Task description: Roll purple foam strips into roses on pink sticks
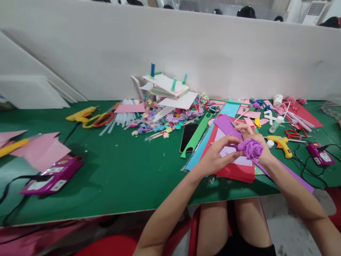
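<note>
A purple paper rose (253, 150) with curled, layered petals is held above the right part of the table. My left hand (217, 156) reaches in from the left, its thumb and fingers closed at the rose's left side. Behind the rose, my right hand (257, 138) has its fingers bent and drawn together; a thin pointed thing shows at their tips, too small to name. A long purple paper strip (290, 176) runs beneath both hands. Under them lie red sheets (237, 175) and a pale lilac sheet (243, 160).
A yellow glue gun (281, 142), red-handled scissors (293, 134) and a small bottle (276, 124) lie to the right. Left of my hands are a black phone (188, 137) and a green strip (198, 135). Foam flowers (173, 119) are heaped at the back by a white partition (106, 53).
</note>
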A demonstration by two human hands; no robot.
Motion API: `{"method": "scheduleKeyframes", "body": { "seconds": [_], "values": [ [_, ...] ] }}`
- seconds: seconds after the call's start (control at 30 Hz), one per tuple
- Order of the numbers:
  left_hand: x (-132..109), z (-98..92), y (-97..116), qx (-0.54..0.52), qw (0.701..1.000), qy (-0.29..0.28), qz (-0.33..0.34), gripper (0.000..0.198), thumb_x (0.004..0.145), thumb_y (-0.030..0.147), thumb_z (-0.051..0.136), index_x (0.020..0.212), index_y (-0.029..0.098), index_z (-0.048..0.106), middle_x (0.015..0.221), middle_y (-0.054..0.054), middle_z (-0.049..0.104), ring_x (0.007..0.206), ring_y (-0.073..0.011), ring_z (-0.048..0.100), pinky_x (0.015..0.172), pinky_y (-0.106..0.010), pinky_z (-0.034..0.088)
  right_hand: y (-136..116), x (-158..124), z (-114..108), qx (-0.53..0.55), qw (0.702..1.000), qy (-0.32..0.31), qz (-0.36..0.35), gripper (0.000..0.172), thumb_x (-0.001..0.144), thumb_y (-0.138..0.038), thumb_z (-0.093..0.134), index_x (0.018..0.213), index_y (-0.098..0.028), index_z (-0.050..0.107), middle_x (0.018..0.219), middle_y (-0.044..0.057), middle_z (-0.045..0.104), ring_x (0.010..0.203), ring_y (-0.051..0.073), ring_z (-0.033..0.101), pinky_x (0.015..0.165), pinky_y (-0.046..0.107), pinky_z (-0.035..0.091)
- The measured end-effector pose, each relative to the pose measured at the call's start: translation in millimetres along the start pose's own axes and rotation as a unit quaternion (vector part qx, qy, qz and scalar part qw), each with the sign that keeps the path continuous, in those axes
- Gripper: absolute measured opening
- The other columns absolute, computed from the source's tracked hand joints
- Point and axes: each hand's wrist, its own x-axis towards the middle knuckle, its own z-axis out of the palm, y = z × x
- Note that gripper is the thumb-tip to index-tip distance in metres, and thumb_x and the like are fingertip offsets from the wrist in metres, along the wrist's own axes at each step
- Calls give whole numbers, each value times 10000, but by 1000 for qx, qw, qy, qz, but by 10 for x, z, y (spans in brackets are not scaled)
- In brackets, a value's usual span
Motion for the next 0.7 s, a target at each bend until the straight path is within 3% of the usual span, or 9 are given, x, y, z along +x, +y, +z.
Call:
{"method": "scheduleKeyframes", "body": {
  "seconds": [0.13,0.27,0.43,0.57,0.7],
  "values": [
    [23,-109,-98,-81,991,-95,-47,468,858,495,590,1231,212,573,1231,-100,647,1135,-223,613,934,-324,505,4,4,-1,15,998,-64,16,88,670,-412,813,727,-363,767,1251,-9,615,1322,263,453,1174,505,260],
    [60,-225,-56,-66,981,-168,-75,483,910,525,483,1203,165,617,1128,-104,693,995,-199,647,872,-297,497,-24,31,-22,-5,997,-79,4,81,713,-409,782,663,-349,762,1251,0,631,1351,265,428,1188,500,223],
    [133,-184,62,-49,976,-185,-100,460,934,522,433,1057,127,635,938,-79,690,853,-161,613,794,-264,469,23,67,-85,32,996,-88,8,74,688,-380,808,643,-346,759,1218,-18,648,1355,250,425,1197,470,215],
    [167,-101,55,-75,971,-201,-104,478,939,561,372,826,146,579,721,-12,569,650,-112,503,658,-236,438,166,37,-116,100,988,-114,26,100,655,-316,836,705,-364,764,1216,-30,642,1384,230,395,1203,441,222],
    [193,-86,33,-28,975,-199,-96,467,946,543,352,715,177,529,619,12,497,563,-113,451,576,-236,408,335,-15,-93,160,980,-103,64,148,593,-319,865,673,-339,743,1146,-19,656,1356,221,435,1175,457,283]
  ]
}}
